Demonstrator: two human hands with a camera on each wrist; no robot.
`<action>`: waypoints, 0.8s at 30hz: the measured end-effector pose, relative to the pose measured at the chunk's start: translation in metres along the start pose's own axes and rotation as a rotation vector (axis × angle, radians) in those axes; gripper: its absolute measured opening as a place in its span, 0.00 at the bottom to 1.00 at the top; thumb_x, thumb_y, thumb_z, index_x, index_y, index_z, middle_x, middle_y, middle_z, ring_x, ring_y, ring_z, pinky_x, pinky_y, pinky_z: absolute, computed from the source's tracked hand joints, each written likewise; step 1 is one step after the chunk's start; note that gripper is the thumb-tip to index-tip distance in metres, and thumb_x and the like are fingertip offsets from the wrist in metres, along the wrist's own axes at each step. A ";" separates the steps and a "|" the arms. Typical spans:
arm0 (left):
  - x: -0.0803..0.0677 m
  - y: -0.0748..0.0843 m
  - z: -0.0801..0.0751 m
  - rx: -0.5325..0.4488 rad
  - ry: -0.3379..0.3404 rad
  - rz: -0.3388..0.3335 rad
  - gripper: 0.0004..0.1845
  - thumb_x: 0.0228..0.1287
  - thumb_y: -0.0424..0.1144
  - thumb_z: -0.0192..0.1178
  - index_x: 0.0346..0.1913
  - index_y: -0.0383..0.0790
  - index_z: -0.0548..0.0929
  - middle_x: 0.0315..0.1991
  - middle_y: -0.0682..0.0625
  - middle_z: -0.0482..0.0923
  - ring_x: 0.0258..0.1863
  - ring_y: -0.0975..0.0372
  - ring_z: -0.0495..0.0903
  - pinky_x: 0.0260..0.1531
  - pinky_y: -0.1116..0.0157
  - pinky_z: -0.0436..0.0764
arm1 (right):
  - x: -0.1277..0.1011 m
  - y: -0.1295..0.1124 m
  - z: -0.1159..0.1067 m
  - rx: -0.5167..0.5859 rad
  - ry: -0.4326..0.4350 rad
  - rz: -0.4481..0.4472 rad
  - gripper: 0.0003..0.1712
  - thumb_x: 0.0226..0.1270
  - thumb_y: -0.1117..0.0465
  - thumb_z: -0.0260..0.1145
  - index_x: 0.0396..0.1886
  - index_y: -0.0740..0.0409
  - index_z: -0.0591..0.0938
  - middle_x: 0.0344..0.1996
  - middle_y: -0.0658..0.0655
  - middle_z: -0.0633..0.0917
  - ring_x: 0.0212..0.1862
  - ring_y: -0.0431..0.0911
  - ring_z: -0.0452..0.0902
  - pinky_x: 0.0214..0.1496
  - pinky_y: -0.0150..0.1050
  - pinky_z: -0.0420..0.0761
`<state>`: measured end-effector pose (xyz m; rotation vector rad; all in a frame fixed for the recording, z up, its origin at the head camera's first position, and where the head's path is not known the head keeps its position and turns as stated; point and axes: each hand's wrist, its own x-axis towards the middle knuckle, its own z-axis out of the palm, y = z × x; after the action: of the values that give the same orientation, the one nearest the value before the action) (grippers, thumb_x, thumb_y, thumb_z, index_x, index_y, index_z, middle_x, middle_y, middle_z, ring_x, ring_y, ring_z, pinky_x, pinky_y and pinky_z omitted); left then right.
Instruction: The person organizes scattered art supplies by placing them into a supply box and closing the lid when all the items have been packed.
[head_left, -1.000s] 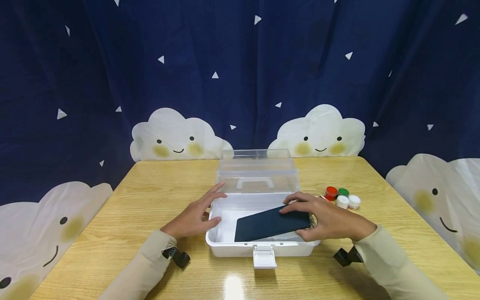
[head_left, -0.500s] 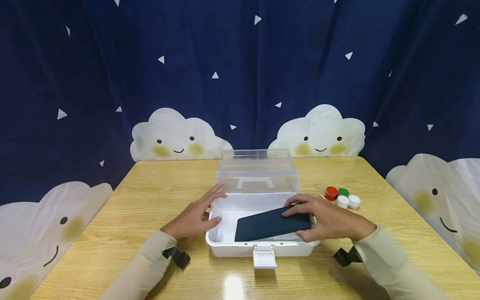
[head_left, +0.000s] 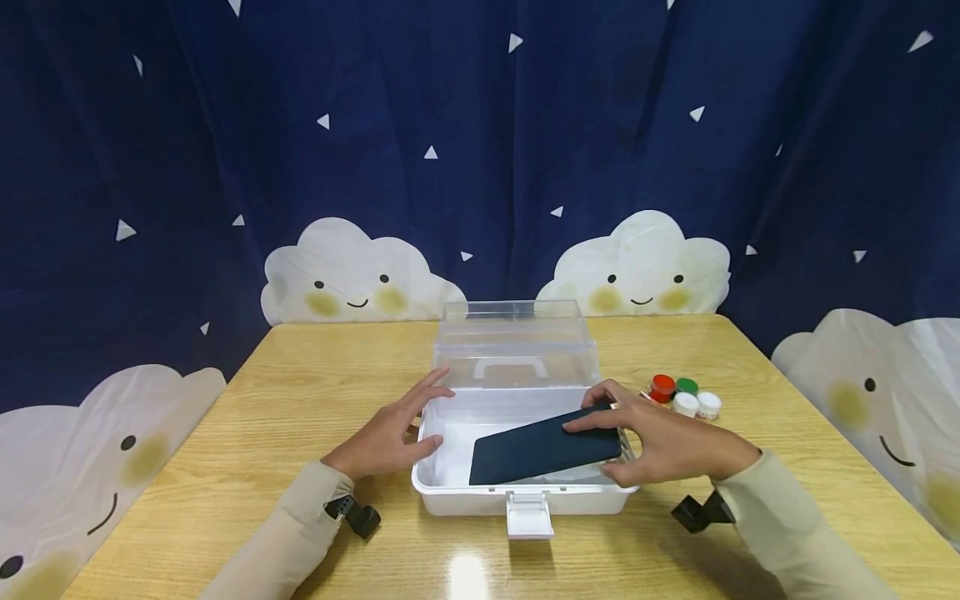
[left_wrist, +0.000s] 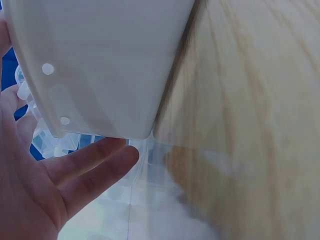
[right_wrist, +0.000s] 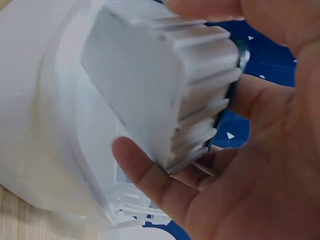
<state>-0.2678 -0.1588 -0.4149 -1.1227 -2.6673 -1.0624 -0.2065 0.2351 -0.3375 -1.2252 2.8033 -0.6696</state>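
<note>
The right hand (head_left: pixel 660 437) grips a dark flat tray (head_left: pixel 543 447) by its right end, fingers above and thumb below, holding it tilted inside the open white box (head_left: pixel 525 492) on the tabletop (head_left: pixel 300 383); the left hand (head_left: pixel 390 429) rests spread against the box's left wall, seemingly steadying it; small paint pots (head_left: pixel 684 396) stand just right of the box.

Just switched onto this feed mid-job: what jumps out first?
The white box at the table's middle, its clear lid open. The right hand grips a dark-topped flat case tilted over the box; the left hand rests on its left rim. Small paint pots sit to the right.
</note>
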 end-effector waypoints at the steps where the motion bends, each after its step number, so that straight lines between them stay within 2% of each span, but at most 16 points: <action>1: 0.000 0.000 0.000 0.002 0.002 0.001 0.34 0.63 0.45 0.62 0.70 0.62 0.61 0.77 0.64 0.40 0.52 0.59 0.76 0.42 0.69 0.81 | -0.001 0.000 0.000 0.001 -0.003 -0.005 0.33 0.52 0.57 0.71 0.61 0.34 0.77 0.57 0.46 0.67 0.52 0.44 0.69 0.48 0.42 0.75; 6: -0.001 -0.001 0.000 0.006 0.002 -0.007 0.34 0.63 0.45 0.62 0.70 0.62 0.61 0.77 0.65 0.39 0.53 0.59 0.76 0.43 0.70 0.81 | -0.002 0.004 -0.003 0.052 -0.010 -0.022 0.35 0.53 0.59 0.70 0.64 0.36 0.75 0.57 0.44 0.68 0.53 0.42 0.69 0.50 0.42 0.77; 10: -0.001 -0.002 0.001 0.010 0.001 -0.014 0.34 0.63 0.46 0.62 0.70 0.63 0.61 0.77 0.66 0.39 0.53 0.59 0.75 0.43 0.70 0.80 | -0.001 0.005 -0.006 0.112 -0.001 -0.039 0.33 0.57 0.55 0.72 0.64 0.41 0.74 0.57 0.43 0.71 0.54 0.41 0.70 0.53 0.43 0.78; 13: -0.001 -0.002 0.001 0.013 0.003 -0.014 0.34 0.63 0.46 0.62 0.70 0.64 0.61 0.77 0.66 0.39 0.53 0.60 0.75 0.43 0.70 0.80 | -0.001 0.005 -0.009 0.111 0.011 -0.046 0.33 0.58 0.50 0.72 0.64 0.42 0.73 0.57 0.42 0.73 0.56 0.41 0.71 0.53 0.45 0.78; 19: 0.000 -0.001 0.000 0.017 0.003 -0.014 0.34 0.63 0.46 0.62 0.70 0.65 0.61 0.77 0.66 0.40 0.52 0.59 0.76 0.43 0.70 0.80 | -0.001 0.003 -0.012 0.116 0.017 0.032 0.30 0.55 0.42 0.72 0.59 0.39 0.78 0.57 0.46 0.71 0.57 0.44 0.70 0.57 0.51 0.77; 24: 0.000 -0.001 0.000 0.016 0.000 -0.018 0.34 0.63 0.46 0.62 0.70 0.64 0.61 0.77 0.66 0.39 0.53 0.60 0.75 0.43 0.70 0.80 | -0.003 0.005 -0.014 0.185 0.004 0.067 0.30 0.54 0.43 0.73 0.58 0.40 0.79 0.55 0.46 0.70 0.56 0.46 0.70 0.58 0.51 0.76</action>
<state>-0.2683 -0.1597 -0.4157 -1.0984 -2.6859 -1.0424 -0.2102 0.2451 -0.3271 -1.0936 2.6990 -0.9039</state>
